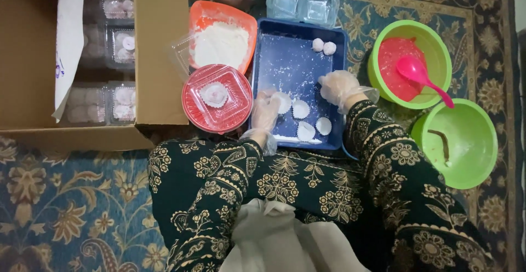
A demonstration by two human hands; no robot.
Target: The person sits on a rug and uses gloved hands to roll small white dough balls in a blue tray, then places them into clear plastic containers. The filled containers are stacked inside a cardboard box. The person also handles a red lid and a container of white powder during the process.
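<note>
- The person sits on a patterned carpet point(71, 206) with a blue tray point(285, 64) just in front of the knees, within easy reach of both gloved hands.
- The left hand point(267, 110) lies at the tray's near left edge, its fingertips touching a white paper cup point(282, 102); the grip looks loose, laid on the cup rather than clenched round it.
- The right hand point(338, 86) hovers over the tray's right side, fingers curled; whether it holds anything I cannot tell.
- Three more paper cups point(312, 124) lie open on the floured tray bottom near the hands, seemingly so that each can take a piece.
- Two small dough balls point(324, 46) rest at the tray's far right corner, apart from the cups.
- An orange tray of white flour point(222, 42) stands just left, a red lidded container point(217, 98) below it.
- A green bowl with pink filling and a pink spoon point(422, 75) sits to the right, a nearly empty green bowl point(466, 140) nearer.
- A cardboard box point(159, 53) holds filled clear packs.
</note>
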